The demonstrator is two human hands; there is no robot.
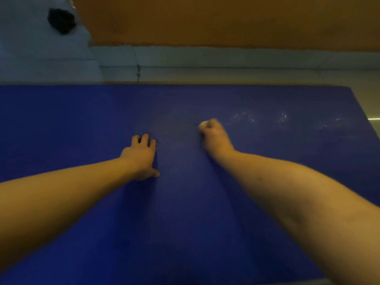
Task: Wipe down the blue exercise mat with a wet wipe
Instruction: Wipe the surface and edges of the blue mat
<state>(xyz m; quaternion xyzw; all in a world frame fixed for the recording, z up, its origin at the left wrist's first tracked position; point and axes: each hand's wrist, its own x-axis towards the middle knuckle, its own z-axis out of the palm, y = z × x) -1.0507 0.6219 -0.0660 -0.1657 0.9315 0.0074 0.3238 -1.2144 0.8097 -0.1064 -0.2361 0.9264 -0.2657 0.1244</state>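
Out near the middle of the mat, your right hand [214, 138] is curled into a fist around the wet wipe [203, 124]. Only a small pale wad of it pokes out past your knuckles. The rest is buried in the fist, so its shape is hard to read. That fist sits down on the blue exercise mat [185, 223].

Your left hand [141, 157] lies near it but apart from it, palm down on the mat, fingers slightly spread, thumb out to the side, holding nothing.

Right of the wipe, faint shiny smears [246, 118] show on the mat, too blurred to say more. The mat runs off the left and bottom edges of view. Beyond its far edge comes a pale band [226, 58] with a dark crack, then an orange surface [205, 19]. Top left, a dark lump [60, 20] sits on something whitish [30, 54], both too dim to identify.
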